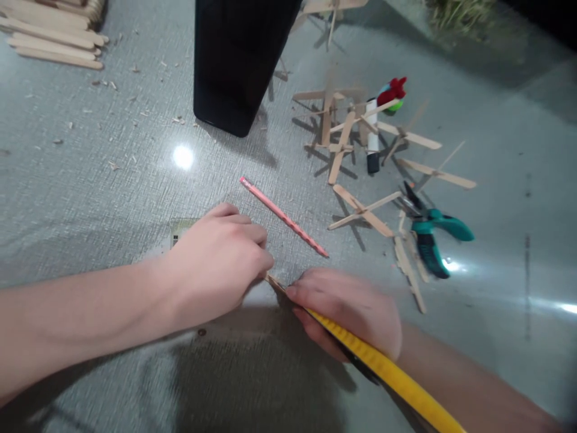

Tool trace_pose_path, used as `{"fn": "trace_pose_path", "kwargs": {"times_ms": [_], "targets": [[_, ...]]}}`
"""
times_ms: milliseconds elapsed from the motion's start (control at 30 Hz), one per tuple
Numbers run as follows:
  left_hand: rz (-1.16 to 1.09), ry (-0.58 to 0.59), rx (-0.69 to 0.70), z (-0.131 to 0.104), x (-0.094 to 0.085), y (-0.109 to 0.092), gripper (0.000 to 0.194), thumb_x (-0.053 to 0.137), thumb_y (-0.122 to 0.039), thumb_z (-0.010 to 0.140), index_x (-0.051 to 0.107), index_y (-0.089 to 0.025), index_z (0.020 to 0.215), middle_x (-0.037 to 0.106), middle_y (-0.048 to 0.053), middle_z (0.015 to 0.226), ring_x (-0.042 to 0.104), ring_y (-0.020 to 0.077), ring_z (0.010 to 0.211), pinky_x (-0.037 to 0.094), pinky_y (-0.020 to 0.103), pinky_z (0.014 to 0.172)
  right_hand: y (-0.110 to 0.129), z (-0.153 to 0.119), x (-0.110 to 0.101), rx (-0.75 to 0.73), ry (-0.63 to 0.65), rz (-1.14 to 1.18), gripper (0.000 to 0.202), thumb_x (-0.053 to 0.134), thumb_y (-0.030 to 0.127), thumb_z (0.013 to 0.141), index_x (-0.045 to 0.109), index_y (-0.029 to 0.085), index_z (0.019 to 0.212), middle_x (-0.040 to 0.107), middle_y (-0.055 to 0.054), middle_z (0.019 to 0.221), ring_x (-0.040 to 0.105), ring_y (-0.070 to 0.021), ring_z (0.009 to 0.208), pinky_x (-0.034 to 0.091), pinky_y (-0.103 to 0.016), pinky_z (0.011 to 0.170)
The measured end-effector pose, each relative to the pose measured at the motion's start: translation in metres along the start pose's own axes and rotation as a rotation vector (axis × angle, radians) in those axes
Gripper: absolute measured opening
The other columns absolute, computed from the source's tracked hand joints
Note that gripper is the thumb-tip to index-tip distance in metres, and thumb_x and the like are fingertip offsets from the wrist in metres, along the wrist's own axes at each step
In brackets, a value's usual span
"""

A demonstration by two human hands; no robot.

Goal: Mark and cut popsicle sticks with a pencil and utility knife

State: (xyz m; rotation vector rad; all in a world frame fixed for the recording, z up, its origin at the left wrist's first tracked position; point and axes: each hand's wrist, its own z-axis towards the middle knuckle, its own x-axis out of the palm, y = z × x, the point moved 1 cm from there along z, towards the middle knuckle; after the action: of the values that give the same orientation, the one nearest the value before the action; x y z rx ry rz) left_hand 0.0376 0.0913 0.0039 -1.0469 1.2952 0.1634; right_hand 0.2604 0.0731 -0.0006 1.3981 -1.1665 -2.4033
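Observation:
My left hand is closed, its fingers pressing down on a thin wooden craft stick just above the table. Only a short end of the stick shows past the fingertips. My right hand, smeared by motion, is wrapped round a long yellow-and-black knife-like tool. Its narrow front end meets the stick right beside my left fingers; the contact is partly hidden. Above both hands lies a pink pencil. A pale printed piece pokes out from behind my left hand.
A black phone-like slab stands at the top. Right of it are several crossed craft-stick pieces, a white marker, a red clip-like object and teal-handled pliers. Craft sticks are stacked top left, with wood chips nearby.

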Motion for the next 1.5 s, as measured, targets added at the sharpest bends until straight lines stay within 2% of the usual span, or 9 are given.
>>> {"fn": "trace_pose_path", "kwargs": {"times_ms": [300,400,533,700,1000,1167,1300,1367,1500], "targets": [[-0.005,-0.026,-0.045,0.002,0.001,-0.002,0.020,0.063,-0.012,0.082,0.068,-0.021,0.066,0.062,-0.002,0.070,0.056,0.0159,0.072,0.037,0.036,0.081,0.000,-0.006,-0.002,0.039,0.071,0.018,0.031,0.050,0.008,0.096,0.054,0.020,0.125,0.063,0.001,0.072,0.055,-0.0156,0.061,0.046,-0.031,0.058],[0.008,-0.045,-0.046,0.001,0.004,-0.003,0.017,0.063,-0.014,0.085,0.067,-0.020,0.069,0.063,-0.001,0.072,0.056,0.0170,0.073,0.037,0.036,0.079,0.000,-0.007,0.000,0.040,0.120,0.036,0.015,0.048,0.009,0.098,0.059,0.021,0.099,0.061,0.002,0.069,0.054,-0.0151,0.061,0.043,-0.031,0.059],[0.017,-0.066,-0.002,0.000,0.006,-0.005,0.017,0.060,-0.017,0.092,0.064,-0.019,0.075,0.065,0.000,0.079,0.056,0.0189,0.076,0.035,0.036,0.074,0.001,-0.004,0.004,0.136,0.222,0.047,0.033,0.044,0.014,0.104,0.050,0.023,0.073,0.053,0.003,0.060,0.050,-0.0137,0.057,0.035,-0.033,0.055],[0.006,-0.068,0.040,-0.001,0.007,-0.003,0.015,0.057,-0.016,0.093,0.061,-0.019,0.079,0.064,0.000,0.079,0.054,0.0184,0.073,0.034,0.034,0.071,0.005,-0.003,0.005,0.068,0.123,-0.089,0.013,0.046,0.020,0.103,0.059,0.020,0.098,0.056,0.001,0.066,0.046,-0.0155,0.057,0.030,-0.035,0.053],[-0.024,-0.020,0.025,0.000,0.004,-0.004,0.014,0.056,-0.011,0.088,0.063,-0.018,0.078,0.064,0.002,0.078,0.054,0.0181,0.073,0.039,0.032,0.070,0.009,-0.007,0.007,0.072,0.135,-0.116,0.014,0.043,0.019,0.104,0.056,0.017,0.101,0.053,0.001,0.065,0.045,-0.0154,0.057,0.033,-0.033,0.053],[-0.096,0.032,-0.026,0.001,-0.002,-0.004,0.021,0.056,-0.006,0.086,0.059,-0.018,0.069,0.059,0.000,0.071,0.050,0.0148,0.069,0.042,0.029,0.071,0.013,-0.007,-0.001,-0.157,0.145,-0.240,0.020,0.041,0.009,0.101,0.060,0.012,0.107,0.063,-0.004,0.069,0.053,-0.0181,0.060,0.040,-0.034,0.052],[-0.103,0.014,-0.036,0.000,-0.001,0.000,0.024,0.056,-0.006,0.087,0.056,-0.018,0.066,0.054,-0.002,0.067,0.047,0.0141,0.065,0.040,0.028,0.068,0.014,-0.009,-0.005,-0.279,0.082,-0.317,0.014,0.055,0.006,0.095,0.063,0.015,0.101,0.068,-0.006,0.072,0.060,-0.0193,0.064,0.044,-0.034,0.054],[-0.107,-0.001,-0.027,0.000,0.001,0.001,0.024,0.054,-0.006,0.088,0.058,-0.017,0.067,0.055,-0.001,0.068,0.049,0.0143,0.067,0.042,0.029,0.070,0.012,-0.010,-0.003,-0.233,0.085,-0.235,0.013,0.056,0.006,0.095,0.063,0.017,0.095,0.069,-0.005,0.072,0.060,-0.0174,0.061,0.043,-0.033,0.052],[-0.112,-0.040,0.001,-0.003,0.002,0.002,0.022,0.053,-0.008,0.090,0.066,-0.018,0.076,0.061,0.000,0.075,0.057,0.0155,0.075,0.047,0.030,0.076,0.003,-0.012,0.002,0.044,0.155,0.086,0.033,0.044,0.010,0.101,0.054,0.023,0.073,0.056,0.005,0.055,0.052,-0.0100,0.046,0.041,-0.027,0.047]]}}
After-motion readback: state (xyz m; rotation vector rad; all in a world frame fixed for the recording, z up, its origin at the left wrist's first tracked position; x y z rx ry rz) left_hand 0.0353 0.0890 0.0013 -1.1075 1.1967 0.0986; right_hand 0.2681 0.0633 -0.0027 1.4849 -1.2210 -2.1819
